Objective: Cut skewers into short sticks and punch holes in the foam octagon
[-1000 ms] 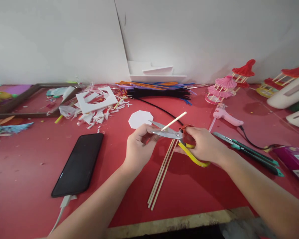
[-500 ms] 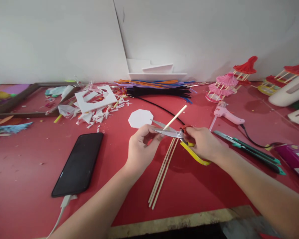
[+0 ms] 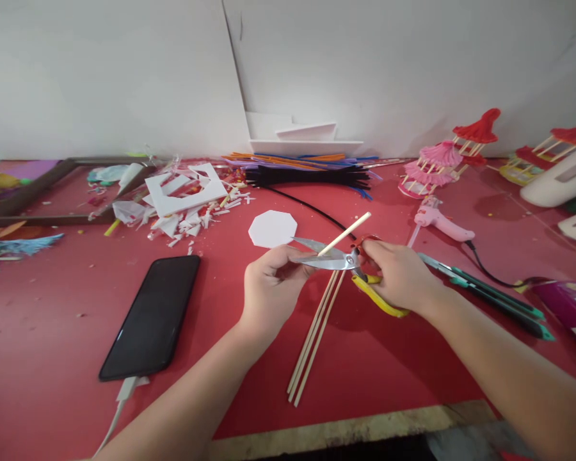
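Observation:
Pinched in my left hand (image 3: 272,288) is a short pale wooden stick (image 3: 350,230); its free end slants up to the right, while its lower end is hidden by the blades and fingers. My right hand (image 3: 403,272) grips scissors (image 3: 333,261) with a red and a yellow handle. Their blades are parted around the stick, close to my left fingertips. Three longer wooden sticks (image 3: 312,346) lie on the red table below the scissors. A white octagonal piece (image 3: 272,228) rests just beyond my left hand.
A black phone (image 3: 151,317) with a cable lies at left. White scraps (image 3: 187,192) and bundled pipe cleaners (image 3: 307,174) are at the back. To the right are a pink glue gun (image 3: 444,221), cutters (image 3: 489,294), a purple box (image 3: 566,304) and small pagoda-like models (image 3: 436,166).
The stick's free end has tipped slightly lower and to the right. The scissors and my right hand have shifted a little, with the blades still around the stick.

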A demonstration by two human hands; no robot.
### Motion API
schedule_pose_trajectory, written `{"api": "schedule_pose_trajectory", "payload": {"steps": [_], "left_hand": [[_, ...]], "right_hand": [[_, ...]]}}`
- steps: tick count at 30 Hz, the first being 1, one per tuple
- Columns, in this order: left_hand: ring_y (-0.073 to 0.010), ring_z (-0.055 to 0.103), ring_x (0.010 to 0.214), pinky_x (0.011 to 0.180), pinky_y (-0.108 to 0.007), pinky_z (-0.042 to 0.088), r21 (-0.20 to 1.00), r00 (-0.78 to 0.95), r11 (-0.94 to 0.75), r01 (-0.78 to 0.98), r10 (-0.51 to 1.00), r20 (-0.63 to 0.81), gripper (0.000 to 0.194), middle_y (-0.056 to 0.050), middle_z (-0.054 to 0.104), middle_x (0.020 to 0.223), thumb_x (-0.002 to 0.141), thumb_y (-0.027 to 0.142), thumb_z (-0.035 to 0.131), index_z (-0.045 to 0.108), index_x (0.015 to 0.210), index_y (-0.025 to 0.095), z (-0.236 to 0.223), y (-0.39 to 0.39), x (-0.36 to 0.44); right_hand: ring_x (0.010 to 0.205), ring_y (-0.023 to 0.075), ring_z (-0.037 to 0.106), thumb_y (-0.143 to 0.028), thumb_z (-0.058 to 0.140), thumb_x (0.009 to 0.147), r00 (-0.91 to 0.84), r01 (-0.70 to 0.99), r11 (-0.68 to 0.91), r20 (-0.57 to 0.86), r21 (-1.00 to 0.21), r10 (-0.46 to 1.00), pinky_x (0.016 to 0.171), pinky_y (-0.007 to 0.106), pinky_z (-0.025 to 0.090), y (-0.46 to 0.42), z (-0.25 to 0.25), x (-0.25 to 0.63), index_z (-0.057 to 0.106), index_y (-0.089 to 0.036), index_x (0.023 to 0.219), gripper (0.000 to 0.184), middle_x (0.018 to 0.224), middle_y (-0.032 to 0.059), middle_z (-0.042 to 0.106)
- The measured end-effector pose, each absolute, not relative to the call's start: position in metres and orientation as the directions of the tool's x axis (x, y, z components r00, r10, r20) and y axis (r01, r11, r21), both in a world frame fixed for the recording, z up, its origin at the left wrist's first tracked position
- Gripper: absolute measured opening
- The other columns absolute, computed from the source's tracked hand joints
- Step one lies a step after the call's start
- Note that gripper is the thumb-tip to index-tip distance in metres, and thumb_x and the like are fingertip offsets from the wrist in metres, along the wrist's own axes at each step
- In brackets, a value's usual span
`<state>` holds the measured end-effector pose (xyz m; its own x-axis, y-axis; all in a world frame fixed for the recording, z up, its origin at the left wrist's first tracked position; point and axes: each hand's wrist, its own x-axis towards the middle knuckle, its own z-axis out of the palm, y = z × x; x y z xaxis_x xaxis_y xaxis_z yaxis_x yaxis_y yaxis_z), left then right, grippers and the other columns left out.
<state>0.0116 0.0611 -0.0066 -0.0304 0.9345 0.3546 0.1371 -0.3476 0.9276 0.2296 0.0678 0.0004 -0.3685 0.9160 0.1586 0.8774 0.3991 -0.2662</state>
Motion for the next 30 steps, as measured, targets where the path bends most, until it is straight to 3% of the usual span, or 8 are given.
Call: {"api": "schedule_pose_trajectory", "payload": {"steps": [8,16,30], "left_hand": [[-0.0132,0.066,0.068,0.061,-0.022,0.055,0.918,0.009,-0.383,0.105,0.923,0.385,0.011,0.0,0.071,0.072,0.072,0.01,0.069,0.072,0.075,0.02,-0.0052,0.0617,0.0125],[-0.0159,0.069,0.068,0.064,-0.026,0.059,0.93,0.028,-0.358,0.085,0.934,0.357,0.007,-0.001,0.074,0.073,0.072,0.013,0.07,0.07,0.072,0.02,-0.0022,0.0619,0.0116],[-0.0157,0.07,0.066,0.06,-0.025,0.059,0.945,0.066,-0.318,0.079,0.947,0.314,0.009,-0.001,0.074,0.071,0.07,0.011,0.067,0.069,0.071,0.02,0.0004,0.0632,0.0097]], "right_hand": [[0.06,0.0167,0.051,-0.038,0.054,0.076,-0.37,0.867,0.417,0.208,-0.272,0.905,0.055,0.027,0.031,0.0683,-0.0001,0.2305,0.042,-0.022,0.08,0.021,0.075,0.0034,0.058],[0.059,0.0158,0.048,-0.039,0.055,0.076,-0.351,0.864,0.379,0.143,-0.331,0.925,0.056,0.028,0.032,0.0678,0.0016,0.2288,0.042,-0.022,0.078,0.021,0.074,0.0024,0.057],[0.07,0.0223,0.06,-0.039,0.053,0.076,-0.361,0.857,0.371,0.096,-0.357,0.928,0.063,0.032,0.04,0.0685,-0.0011,0.229,0.042,-0.022,0.078,0.02,0.08,0.0069,0.062]]}}
